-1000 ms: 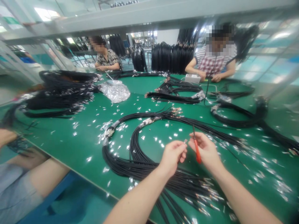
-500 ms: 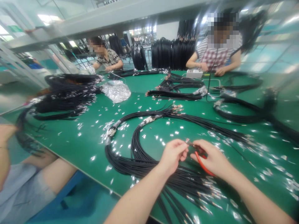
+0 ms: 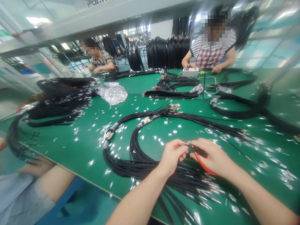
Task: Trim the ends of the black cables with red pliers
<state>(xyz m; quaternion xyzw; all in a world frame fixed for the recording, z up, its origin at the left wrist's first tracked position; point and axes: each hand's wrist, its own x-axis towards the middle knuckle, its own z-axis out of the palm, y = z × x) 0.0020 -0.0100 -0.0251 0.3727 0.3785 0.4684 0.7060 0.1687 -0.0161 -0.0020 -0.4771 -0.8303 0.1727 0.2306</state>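
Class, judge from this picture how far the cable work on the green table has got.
Looks done: black cables with metal ends. In hand: left hand pinches a small metal piece; right hand grips a red-handled tool. Left: loose silver pieces, clear bag of them.

Bright overhead light, glinting metal scraps (image 3: 161,142), edges warped and blurred, perhaps from motion.

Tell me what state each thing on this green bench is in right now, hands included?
Left hand: fingers pinched shut on a small metal piece.
Right hand: closed on a red-handled tool, tip meeting the left fingers.
Black cable bundle: looped, lying flat under both hands.
Small shiny metal bits: scattered loose over the green table.
Clear plastic bag: crumpled, lying apart.
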